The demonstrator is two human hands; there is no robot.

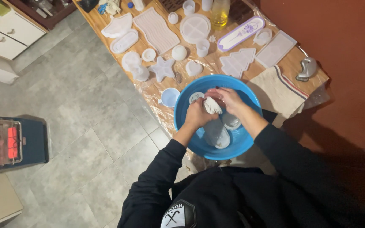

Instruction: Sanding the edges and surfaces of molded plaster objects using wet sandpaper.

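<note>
Both hands work over a blue basin [182, 122] at the near edge of the table [294, 63]. The left hand [197, 115] is curled closed around the lower side of a small white mould [212, 105], and the right hand [229, 99] bends its fingers [216, 93] over the top of the same piece, so the mould sits pinched between the two hands above the middle of the basin. Under the hands, inside the basin, lie two clear cups [218, 135]. Just left of the basin stands a pale blue cup [170, 97]. Beyond the basin lie a star mould [162, 68] and a heart mould [193, 67]; to its right lies a folded cloth [277, 90].
</note>
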